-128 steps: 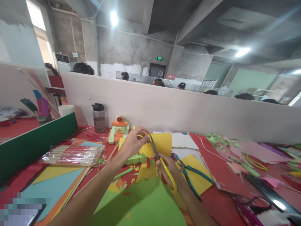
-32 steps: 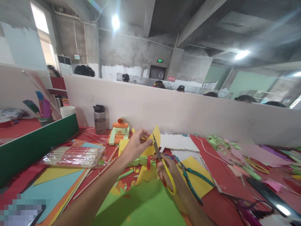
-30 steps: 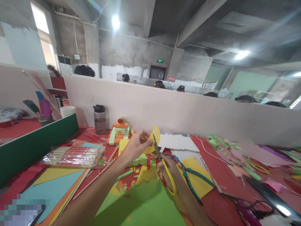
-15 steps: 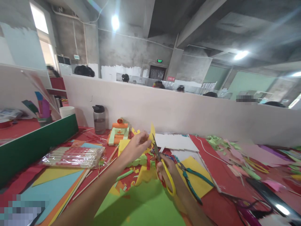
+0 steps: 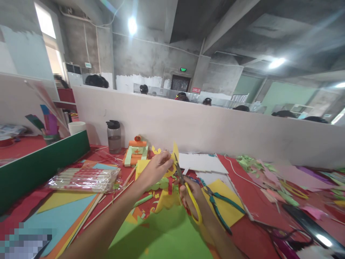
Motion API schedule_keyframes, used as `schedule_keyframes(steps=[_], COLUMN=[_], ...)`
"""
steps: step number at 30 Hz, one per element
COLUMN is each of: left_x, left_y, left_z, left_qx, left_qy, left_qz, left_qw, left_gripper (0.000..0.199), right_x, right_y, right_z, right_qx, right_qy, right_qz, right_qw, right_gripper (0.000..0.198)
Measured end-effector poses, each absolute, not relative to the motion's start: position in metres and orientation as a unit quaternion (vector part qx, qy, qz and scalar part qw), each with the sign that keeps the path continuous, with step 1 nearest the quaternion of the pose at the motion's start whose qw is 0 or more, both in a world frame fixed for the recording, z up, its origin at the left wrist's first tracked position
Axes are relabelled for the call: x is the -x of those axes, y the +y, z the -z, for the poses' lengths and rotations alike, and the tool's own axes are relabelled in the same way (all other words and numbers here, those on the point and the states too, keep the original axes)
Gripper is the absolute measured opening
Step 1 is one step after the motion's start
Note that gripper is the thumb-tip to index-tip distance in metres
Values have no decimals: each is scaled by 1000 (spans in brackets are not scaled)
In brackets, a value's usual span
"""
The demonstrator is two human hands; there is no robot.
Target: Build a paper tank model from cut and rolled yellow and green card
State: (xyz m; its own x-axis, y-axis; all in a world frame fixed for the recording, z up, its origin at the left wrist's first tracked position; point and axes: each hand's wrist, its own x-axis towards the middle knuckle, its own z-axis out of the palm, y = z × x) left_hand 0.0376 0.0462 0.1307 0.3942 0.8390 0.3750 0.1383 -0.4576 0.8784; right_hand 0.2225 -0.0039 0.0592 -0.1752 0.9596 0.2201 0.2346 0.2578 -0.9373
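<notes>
Scissors (image 5: 182, 178) at yellow paper (image 5: 176, 149), mid-frame.
Left hand (image 5: 160, 166) pinches paper in its fingers, right hand (image 5: 192, 190) grips the scissors; best turn paper, not scissors.

Scissors (image 5: 182, 179) show dull metal blades (image 5: 178, 169) and glossy, plastic-looking yellow grips (image 5: 196, 204); the yellow paper (image 5: 175, 149) looks matt; pliers (image 5: 211, 195) pair metal with 2 smooth teal handles (image 5: 229, 202); shiny, crinkled clear plastic (image 5: 110, 180) wraps pale, wooden-looking sticks (image 5: 78, 173); a translucent bottle (image 5: 114, 139) looks smooth; the green sheet (image 5: 161, 233) is matt paper; rough, bare-looking concrete forms the rear wall (image 5: 145, 54).
</notes>
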Motion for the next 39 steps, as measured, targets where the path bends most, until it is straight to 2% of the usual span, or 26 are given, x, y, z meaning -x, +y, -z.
schedule_keyframes(steps=[6,15,23,31,39], left_x=[-38,-43,-43,-42,-34], left_y=[46,47,46,46,46], left_z=[-131,-126,-126,-127,-134], left_qx=[-735,-740,-739,-735,-758], left_qy=[330,312,307,303,295], left_qz=[-435,-434,-437,-433,-369], left_qw=[401,409,410,426,449], left_gripper=[25,27,23,20,22], right_x=[-221,-212,-211,-217,-227], right_y=[-3,-17,-13,-8,-1], right_z=[-56,-79,-66,-63,-57], right_qx=[457,466,456,468,474], right_qy=[-654,-659,-637,-654,-681], right_qz=[-402,-369,-384,-372,-348], right_qw=[449,460,489,463,437], right_gripper=[59,66,65,65,56])
